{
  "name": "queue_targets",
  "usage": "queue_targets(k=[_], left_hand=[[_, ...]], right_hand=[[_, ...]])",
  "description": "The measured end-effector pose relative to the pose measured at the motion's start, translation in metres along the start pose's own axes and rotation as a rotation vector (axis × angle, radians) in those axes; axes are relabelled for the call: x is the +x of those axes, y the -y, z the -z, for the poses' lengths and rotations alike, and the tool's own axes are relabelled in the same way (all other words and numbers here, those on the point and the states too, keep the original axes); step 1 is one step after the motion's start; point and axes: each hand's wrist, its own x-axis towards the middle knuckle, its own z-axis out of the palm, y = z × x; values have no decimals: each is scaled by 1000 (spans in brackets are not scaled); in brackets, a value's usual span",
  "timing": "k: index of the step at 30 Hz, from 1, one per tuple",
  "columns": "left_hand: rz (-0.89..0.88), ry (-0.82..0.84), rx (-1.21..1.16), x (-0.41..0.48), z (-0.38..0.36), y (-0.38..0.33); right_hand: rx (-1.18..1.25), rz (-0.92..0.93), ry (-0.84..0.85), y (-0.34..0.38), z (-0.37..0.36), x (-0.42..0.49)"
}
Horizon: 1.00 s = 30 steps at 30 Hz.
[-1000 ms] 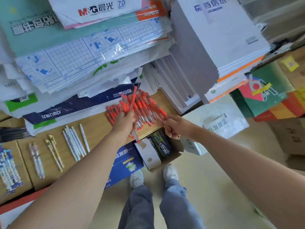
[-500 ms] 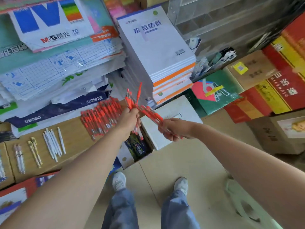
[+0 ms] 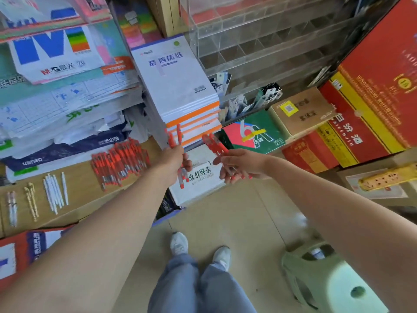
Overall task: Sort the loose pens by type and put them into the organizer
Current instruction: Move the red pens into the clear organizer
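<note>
Fingers (image 3: 188, 164) of left hand (image 3: 173, 158) and right hand (image 3: 242, 166) each pinching fanned red pens (image 3: 212, 143); loose hold, likely slipping, scattering onto floor (image 3: 237, 213).

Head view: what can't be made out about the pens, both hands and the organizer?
All head view:
- Left hand: its back hides the grip and how many red pens it holds.
- Right hand: its pen bundle is motion-blurred, so the count is unclear.
- Clear organizer: the top is cut off by the frame edge, and glare hides the compartment contents.
- Pens at the left edge: too small to tell the type.
</note>
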Motion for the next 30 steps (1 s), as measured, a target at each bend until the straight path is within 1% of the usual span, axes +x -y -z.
queue_targets(k=[2,4,10,13,16,20,22,25,27,30], left_hand=[[21,44,13,-7,-9,-6],[16,90,47,-8,-15,-17],[-86,162,138,0,-29,-51],[-111,172,139,9,-37,-68],[-144,137,116,20,-50,-88],[-177,-33,85,37,-68,-112],[-163,-97,129,47,-74,-121],[-126,-73,142,58,-85,-135],[-142,-57,138,66,-95,-146],[-189,-79,79,76,-110,-163]], right_hand=[[111,12,-35,3,0,-2],[171,6,-99,8,2,-3],[62,6,-206,25,17,0],[90,27,-224,39,28,1],[124,68,-189,53,37,10],[126,59,-78,67,57,27],[120,57,-21,76,72,34],[35,49,56,93,101,45],[-55,44,75,105,121,53],[-108,71,99,122,149,61]])
